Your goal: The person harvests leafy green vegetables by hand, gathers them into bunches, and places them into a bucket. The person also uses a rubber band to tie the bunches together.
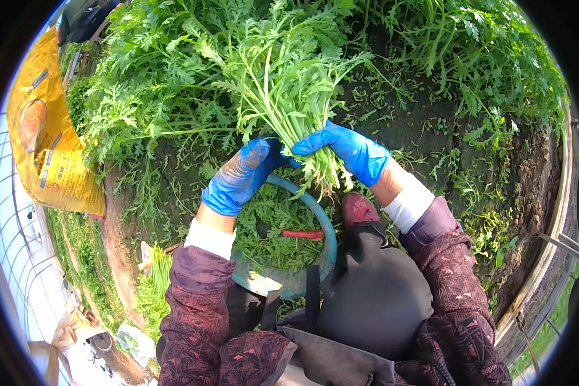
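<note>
My right hand (352, 150), in a blue glove, is closed around the lower stems of a bunch of crown daisy greens (280, 96). Leaves fan out away from me, and the cut or rooted ends (332, 176) hang below the grip. My left hand (243, 173), in a soiled blue glove, is curled beside the stems; its fingertips are partly hidden, so I cannot tell whether it grips anything. Below both hands is a round blue-green basin (329, 231) with loose leaves (275, 222) and a slim red handle-like thing (302, 234) in it.
Dense standing greens (164, 72) grow ahead, beside dark soil (415, 125) strewn with leaf scraps. A yellow printed sack (62, 144) stands at left, with bundled greens (157, 284) nearer me. My maroon shoe (359, 210) is beside the basin. A pale edging strip (555, 231) runs at right.
</note>
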`<action>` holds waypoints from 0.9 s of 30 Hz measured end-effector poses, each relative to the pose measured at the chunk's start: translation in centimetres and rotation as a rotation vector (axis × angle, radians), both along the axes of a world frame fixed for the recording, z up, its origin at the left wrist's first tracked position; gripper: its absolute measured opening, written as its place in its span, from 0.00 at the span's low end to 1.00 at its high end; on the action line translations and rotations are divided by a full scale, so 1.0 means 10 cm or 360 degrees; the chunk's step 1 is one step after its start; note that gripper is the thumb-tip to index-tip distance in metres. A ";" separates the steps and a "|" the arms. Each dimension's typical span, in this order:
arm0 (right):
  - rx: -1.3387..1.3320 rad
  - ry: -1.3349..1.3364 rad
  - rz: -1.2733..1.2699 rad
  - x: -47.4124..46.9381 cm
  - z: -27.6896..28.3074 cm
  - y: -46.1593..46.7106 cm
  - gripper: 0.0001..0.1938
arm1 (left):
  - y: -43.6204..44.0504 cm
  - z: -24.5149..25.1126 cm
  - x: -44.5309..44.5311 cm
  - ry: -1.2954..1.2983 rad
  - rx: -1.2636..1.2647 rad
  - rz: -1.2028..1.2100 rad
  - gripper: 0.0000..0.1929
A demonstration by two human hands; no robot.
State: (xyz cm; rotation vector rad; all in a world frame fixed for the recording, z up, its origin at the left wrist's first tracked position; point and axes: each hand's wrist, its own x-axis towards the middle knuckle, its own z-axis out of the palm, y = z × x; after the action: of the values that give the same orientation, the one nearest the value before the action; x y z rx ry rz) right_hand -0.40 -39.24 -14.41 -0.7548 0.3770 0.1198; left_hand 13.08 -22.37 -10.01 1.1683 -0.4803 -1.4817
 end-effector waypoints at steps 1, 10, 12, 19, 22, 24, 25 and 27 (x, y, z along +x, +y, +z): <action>0.0032 -0.0048 0.0024 -0.03 0.05 0.02 0.17 | -0.13 -0.08 -0.07 0.0195 -0.0162 0.0075 0.44; -0.0069 0.0121 0.0036 -0.29 -0.09 -0.07 0.26 | -0.61 -0.56 -0.41 0.0645 -0.0049 0.0168 0.25; -0.0330 -0.0078 0.0054 -0.30 -0.10 -0.15 0.26 | -0.72 -0.63 -0.36 0.0507 -0.0196 0.0092 0.22; -0.0808 -0.0069 -0.0107 -0.38 -0.07 -0.31 0.35 | -0.98 -0.67 -0.13 0.0188 -0.0233 0.0180 0.21; -0.0932 -0.0069 -0.0398 -0.35 -0.19 -0.17 0.34 | -1.03 -0.58 -0.15 0.0148 -0.0295 0.0329 0.24; -0.0734 -0.0029 -0.0573 -0.29 -0.27 -0.01 0.34 | -1.07 -0.53 -0.26 0.0112 -0.0353 0.0432 0.24; -0.0478 -0.0328 -0.0656 -0.30 -0.30 0.05 0.33 | -1.09 -0.51 -0.31 0.0097 -0.0398 0.0484 0.24; -0.0441 -0.0410 -0.0791 -0.32 -0.32 0.13 0.30 | -1.13 -0.44 -0.37 0.0038 -0.0523 0.0508 0.21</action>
State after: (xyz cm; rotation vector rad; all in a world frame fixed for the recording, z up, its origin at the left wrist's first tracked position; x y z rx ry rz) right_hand -3.57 -37.96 -17.60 -0.9154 0.3282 -0.5018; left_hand 9.40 -33.65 -14.39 0.9165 -0.4756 -1.0928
